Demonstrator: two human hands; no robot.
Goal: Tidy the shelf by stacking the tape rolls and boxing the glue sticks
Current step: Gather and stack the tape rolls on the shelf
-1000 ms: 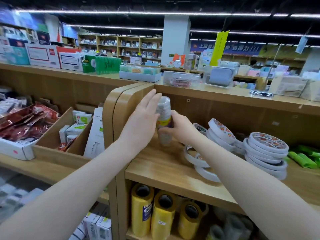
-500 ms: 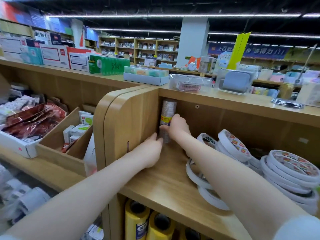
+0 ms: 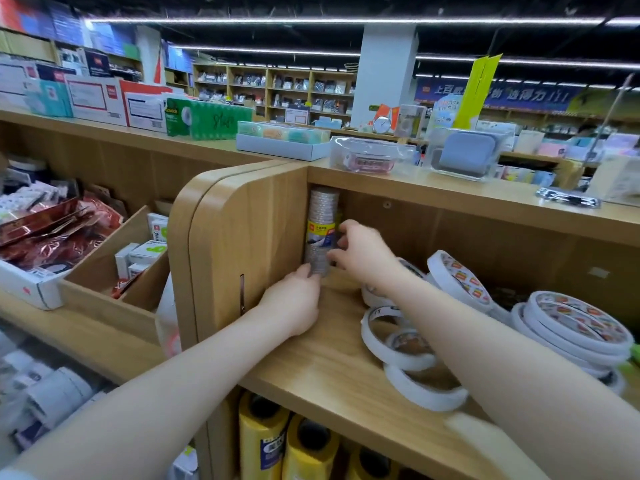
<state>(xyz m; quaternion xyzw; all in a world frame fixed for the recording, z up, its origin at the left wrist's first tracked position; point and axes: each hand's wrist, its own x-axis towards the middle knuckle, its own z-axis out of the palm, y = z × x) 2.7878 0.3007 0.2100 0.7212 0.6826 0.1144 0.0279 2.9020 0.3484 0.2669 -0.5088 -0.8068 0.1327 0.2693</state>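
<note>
Base of tape stack (image 3: 322, 230) hidden behind left hand (image 3: 294, 303). Right hand (image 3: 363, 251) fingers motion-blurred; grasp unclear. Label print on stack too small to read. Yellow rolls (image 3: 263, 441) below shelf (image 3: 332, 372) cut by bottom edge.

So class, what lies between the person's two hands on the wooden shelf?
In the head view, a tall wrapped stack of tape rolls stands upright between the left hand at its base and the right hand at its side.

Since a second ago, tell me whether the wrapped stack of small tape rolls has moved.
Yes. The wrapped stack has gone from out in front of the side panel back into the shelf's left rear corner, standing upright against that panel.
</note>
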